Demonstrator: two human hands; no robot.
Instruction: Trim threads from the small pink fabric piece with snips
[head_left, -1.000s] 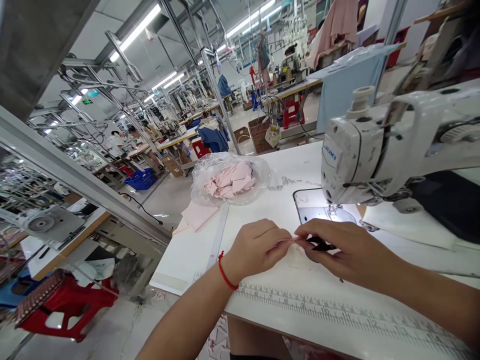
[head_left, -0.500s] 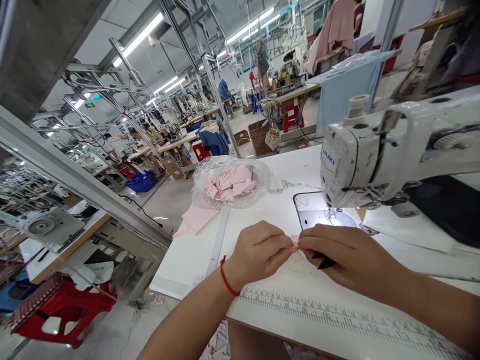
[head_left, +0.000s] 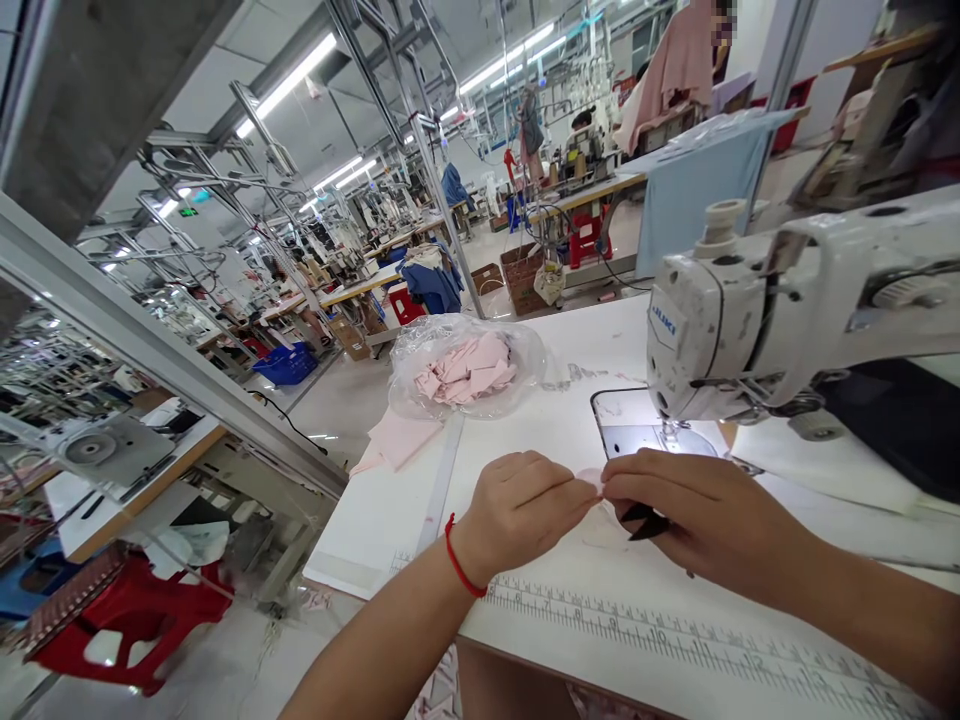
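On the surface (head_left: pixel 367 545), pink cloth pieces (head_left: pixel 399 442) lie beside a clear bag (head_left: pixel 531 350). My left hand (head_left: pixel 525 515) pinches a small pink scrap (head_left: pixel 590 479), its shape mostly hidden, between my hands. My right hand (head_left: pixel 682 510) pinches there too, gripping a black tool (head_left: pixel 645 522) partly lost under my palm. The sewing machine (head_left: pixel 701 335) is cut off rightward.

1. Bright overall; ceiling tube lights (head_left: pixel 287 85), upper left and top centre, blown out.
2. Lamp glow whitens needle plate (head_left: pixel 637 438), right of centre.
3. Glare flecks on plastic bag (head_left: pixel 406 368), centre.
4. Metal beam (head_left: pixel 97 110), upper left: dark.
5. Pale pink piece (head_left: pixel 589 480), lower centre: washed out, edges unclear.
6. Wide-angle stretch at edges; far background soft; pixelated patch (head_left: pixel 722 22), upper right.
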